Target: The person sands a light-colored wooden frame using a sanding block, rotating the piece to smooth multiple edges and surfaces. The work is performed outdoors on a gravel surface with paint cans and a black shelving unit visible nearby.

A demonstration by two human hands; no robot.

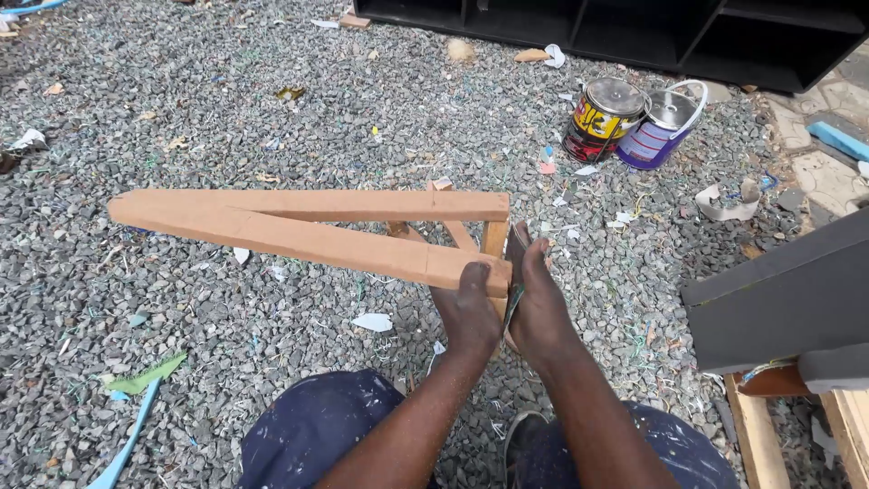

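Head view records a wooden frame [308,226] of tan rails, joined in a narrow V, lying over the gravel ground [226,100] with its pointed end toward the left edge and its open end at the centre. At that open end the left hand [471,308] is flat and extended, fingers together, pressed against the near rail's end rather than gripping it. The right hand [540,303] stands opposite, palm inward, fingers closed around a folded sheet of abrasive paper [516,263] (dark, worn, its grade not discernible) which touches the short cross-piece of the frame. Both forearms rise from paint-spattered blue trousers [317,430] at the bottom edge. Beyond the frame, toward the upper right, two paint tins [634,118] stand side by side, one with a white handle. A black shelving unit [634,32] runs along the top edge. A grey panel [787,299] rests on timber planks [756,435] at the right edge, well apart from the hands. Paper scraps and a green strip [149,373] litter the gravel; nothing lies between the hands and the frame.
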